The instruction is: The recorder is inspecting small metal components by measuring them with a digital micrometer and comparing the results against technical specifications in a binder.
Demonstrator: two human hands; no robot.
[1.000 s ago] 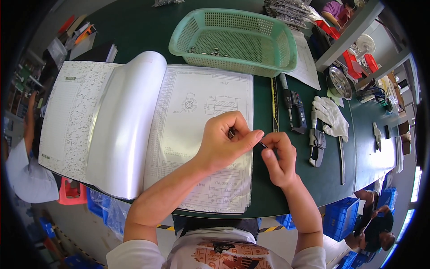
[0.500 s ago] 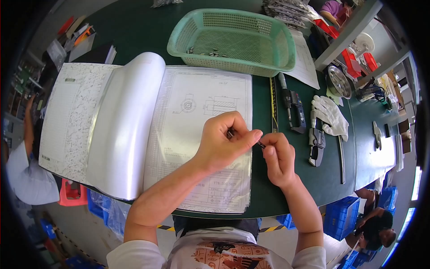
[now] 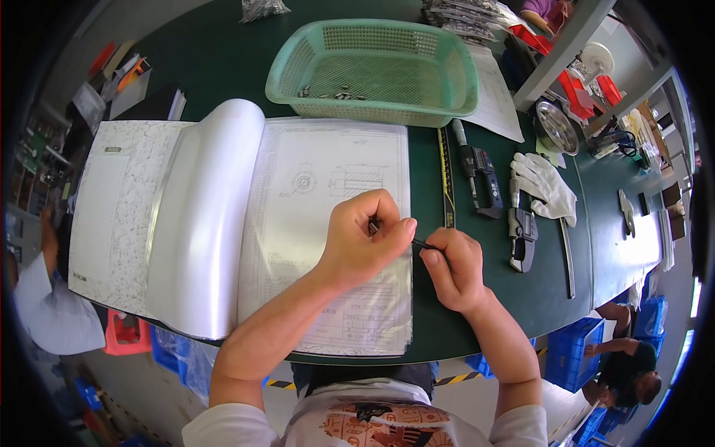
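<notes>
My left hand [image 3: 363,237] is closed above the open drawing binder. Small shiny metal pieces [image 3: 374,226] show inside its curled fingers; their exact kind is hidden. My right hand [image 3: 457,267] pinches a thin dark rod [image 3: 424,245] between thumb and forefinger. The rod's other end reaches toward my left thumb tip; whether it enters a piece there cannot be made out. Beneath the left hand lies a technical drawing [image 3: 298,246] in a clear sleeve. Beyond both hands, a green plastic basket [image 3: 372,115] has several small metal pieces [image 3: 344,94] on its bottom.
Right of the binder lie a yellow tape measure [image 3: 447,179], two digital micrometers [image 3: 485,182] [image 3: 522,235], a white glove [image 3: 547,186] and a thin metal strip [image 3: 568,261]. A metal bowl [image 3: 557,128] stands farther right. Other people work at both sides.
My hands have drawn slightly apart, so more of the dark rod shows between them. The whole view has shifted a little. Both hands keep their grip.
</notes>
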